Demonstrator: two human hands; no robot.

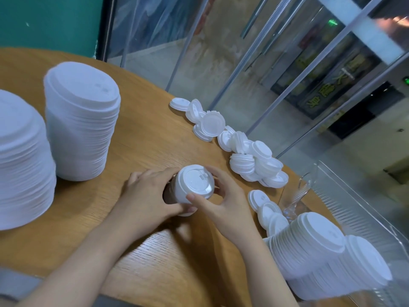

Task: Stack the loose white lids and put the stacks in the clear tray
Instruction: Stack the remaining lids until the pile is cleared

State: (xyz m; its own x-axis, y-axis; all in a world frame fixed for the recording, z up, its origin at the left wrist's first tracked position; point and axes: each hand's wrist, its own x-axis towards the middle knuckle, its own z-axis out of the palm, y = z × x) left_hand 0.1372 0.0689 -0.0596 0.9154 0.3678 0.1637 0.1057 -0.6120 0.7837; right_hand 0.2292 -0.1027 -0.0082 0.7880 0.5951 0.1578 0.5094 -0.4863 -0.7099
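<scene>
Lids in a short stack (194, 185) lie tilted on the table (141, 138), left hand (146, 196) curled round its base, right hand (223, 202) pinching its top rim. Right of that stack the clear tray (354, 209) holds two leaning lid stacks (321, 251); loose lids (232, 140) lie beyond it, two tall stacks (81, 129) to its left

Both forearms are bare to the lower frame edge; the hands, left (146, 193) and right (223, 200), wear no gloves, rings or watch.
</scene>
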